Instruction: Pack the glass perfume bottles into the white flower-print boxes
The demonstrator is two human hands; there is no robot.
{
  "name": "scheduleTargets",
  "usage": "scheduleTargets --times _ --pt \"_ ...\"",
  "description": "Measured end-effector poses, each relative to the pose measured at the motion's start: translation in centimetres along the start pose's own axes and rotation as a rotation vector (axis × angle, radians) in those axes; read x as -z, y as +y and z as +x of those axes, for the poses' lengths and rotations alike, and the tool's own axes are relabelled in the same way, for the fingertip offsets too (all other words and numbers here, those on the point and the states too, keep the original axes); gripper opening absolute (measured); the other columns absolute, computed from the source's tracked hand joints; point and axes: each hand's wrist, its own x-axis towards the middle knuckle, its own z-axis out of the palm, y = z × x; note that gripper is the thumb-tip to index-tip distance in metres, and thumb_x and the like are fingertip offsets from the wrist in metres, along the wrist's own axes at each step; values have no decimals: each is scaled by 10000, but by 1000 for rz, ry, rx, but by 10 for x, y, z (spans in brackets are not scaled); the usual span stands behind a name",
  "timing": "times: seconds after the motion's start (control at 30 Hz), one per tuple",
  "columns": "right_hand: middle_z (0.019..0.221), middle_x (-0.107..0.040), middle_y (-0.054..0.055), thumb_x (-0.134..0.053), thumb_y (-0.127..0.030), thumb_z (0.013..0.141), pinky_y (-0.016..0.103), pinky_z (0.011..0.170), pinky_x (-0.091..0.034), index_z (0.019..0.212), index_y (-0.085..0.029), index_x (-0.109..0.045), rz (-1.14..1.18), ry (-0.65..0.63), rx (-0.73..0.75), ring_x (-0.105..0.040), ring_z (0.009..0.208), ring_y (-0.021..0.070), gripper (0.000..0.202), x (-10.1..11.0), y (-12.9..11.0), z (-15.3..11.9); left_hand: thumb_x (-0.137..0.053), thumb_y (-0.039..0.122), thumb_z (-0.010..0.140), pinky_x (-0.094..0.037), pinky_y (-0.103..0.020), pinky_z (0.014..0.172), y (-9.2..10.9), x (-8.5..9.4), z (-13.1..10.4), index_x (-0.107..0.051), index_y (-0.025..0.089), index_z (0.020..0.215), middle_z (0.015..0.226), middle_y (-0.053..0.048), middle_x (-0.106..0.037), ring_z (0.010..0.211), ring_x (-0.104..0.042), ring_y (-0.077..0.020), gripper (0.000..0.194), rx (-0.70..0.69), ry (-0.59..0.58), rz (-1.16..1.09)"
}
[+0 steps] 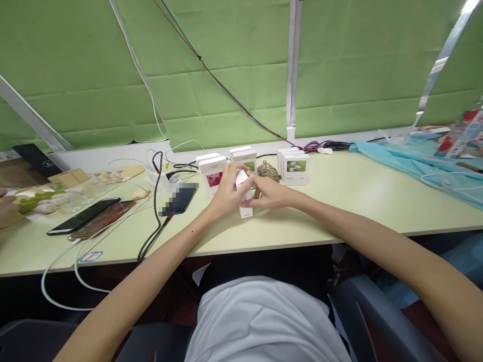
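Observation:
Both my hands hold one small white box (246, 208) upright near the middle of the table. My left hand (227, 190) grips its left side and top, with the fingers bent over it. From the right, my right hand (268, 192) wraps its fingers round the box. White boxes with a red flower picture (212, 177) stand just behind my left hand. Another group of white boxes (243, 152) is behind my hands. A gold, ornate glass object (267, 171) sits behind my right hand, and white boxes with a white flower picture (296, 168) stand to its right.
Phones (85, 216) and cables lie on the left of the table (211, 241), with a dark device (181, 198) nearer the middle. Part of another person's hand (9, 211) shows at the far left. Blue plastic sheeting (407, 166) lies at the right. A green wall covering rises behind.

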Motion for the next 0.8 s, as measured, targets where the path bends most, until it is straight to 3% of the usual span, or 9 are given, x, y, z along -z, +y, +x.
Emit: scheduleTargets --times 0.8 --pt "1183 -678 127 -708 -499 877 391 744 -566 1426 -155 -388 -53 16 27 -697 752 214 723 -1 3 2 -471 519 1019 -483 -437 1019 -2 1 -1 -524 233 1175 1153 -96 -548 1114 -561 -243 330 3 -13 12"
